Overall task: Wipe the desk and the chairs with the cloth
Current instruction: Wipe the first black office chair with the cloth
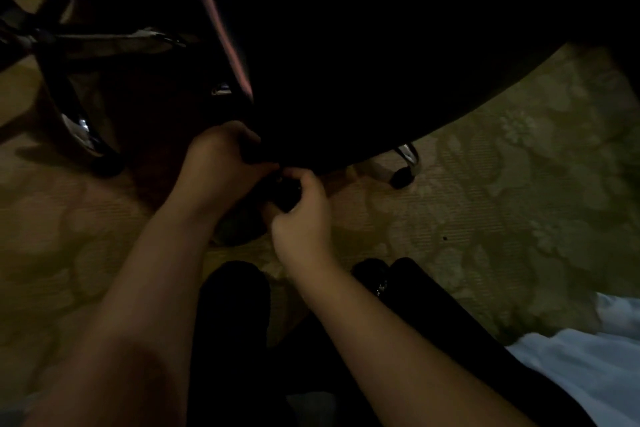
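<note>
Chair seat (346,63) is being worked at its near edge, low over the carpet (519,201). The left hand (221,149) is curled over that edge, likely so that the wheeled chair is stopped from rolling off. The right hand (299,215) is closed round a dark wad (285,196) just under the rim; whether that is the cloth cannot be told in this gloom. A caster (401,179) is seen beyond, a chrome base (79,129) at left, pale fabric (571,364) at lower right. Wiping of the seat's rim is judged the step in hand.
</note>
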The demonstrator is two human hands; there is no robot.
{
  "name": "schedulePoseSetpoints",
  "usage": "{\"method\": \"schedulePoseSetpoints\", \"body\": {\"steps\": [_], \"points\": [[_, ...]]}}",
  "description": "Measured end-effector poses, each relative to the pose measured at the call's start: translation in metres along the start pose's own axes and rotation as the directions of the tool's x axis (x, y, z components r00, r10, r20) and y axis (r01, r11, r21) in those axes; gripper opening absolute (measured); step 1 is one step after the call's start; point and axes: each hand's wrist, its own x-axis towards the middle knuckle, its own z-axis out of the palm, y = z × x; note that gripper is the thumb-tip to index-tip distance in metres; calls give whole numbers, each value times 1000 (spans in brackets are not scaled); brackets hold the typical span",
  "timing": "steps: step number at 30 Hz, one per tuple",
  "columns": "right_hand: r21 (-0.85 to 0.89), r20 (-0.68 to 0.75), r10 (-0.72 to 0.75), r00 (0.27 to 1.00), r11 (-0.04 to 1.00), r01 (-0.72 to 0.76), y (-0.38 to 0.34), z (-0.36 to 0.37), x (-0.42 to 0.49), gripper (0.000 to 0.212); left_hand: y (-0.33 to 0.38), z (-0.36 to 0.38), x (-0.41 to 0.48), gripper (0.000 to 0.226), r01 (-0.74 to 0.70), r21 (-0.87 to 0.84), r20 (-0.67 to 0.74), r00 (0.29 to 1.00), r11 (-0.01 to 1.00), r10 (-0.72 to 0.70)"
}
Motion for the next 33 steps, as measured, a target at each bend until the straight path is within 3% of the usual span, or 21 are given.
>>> {"method": "schedulePoseSetpoints", "body": {"steps": [4,7,9,11,14,16,18,20,22,26,33], "points": [[65,-164,-78,983,994,90,-3,-10,-1,45,4,-4,-9,18,166,-164,166,976,972,-138],[38,-55,-111,992,993,113,-4,-16,-7,65,11,-7,-18,21,350,-187,366,892,918,-266],[37,52,-102,993,994,101,-3,-17,-13,80,13,-8,-25,23,359,-258,419,878,897,-231],[33,130,-104,986,994,100,-3,-21,-18,89,13,-8,-32,17,269,-288,381,913,919,-148],[-40,244,-105,964,992,118,-12,-31,-26,85,5,-10,-32,24,81,-7,199,977,997,-78],[-89,253,-119,960,985,146,-19,-35,-32,78,-2,-18,-32,38,64,110,7,998,992,-65],[-146,205,-140,969,974,172,-22,-37,-34,74,-5,-26,-32,44,64,72,-176,983,995,-50],[-200,160,-174,972,958,204,-24,-36,-32,74,-4,-28,-33,44,-23,39,-283,959,999,33],[-241,159,-168,973,949,203,-25,-36,-30,76,-1,-23,-33,49,-117,-4,-283,953,993,111],[-305,192,-130,973,934,185,-28,-36,-30,77,5,-9,-32,62,-182,-131,-132,978,975,164],[-340,151,-197,969,910,238,-25,-36,-22,67,-3,6,-16,57,-158,-108,-261,957,981,126]]}}
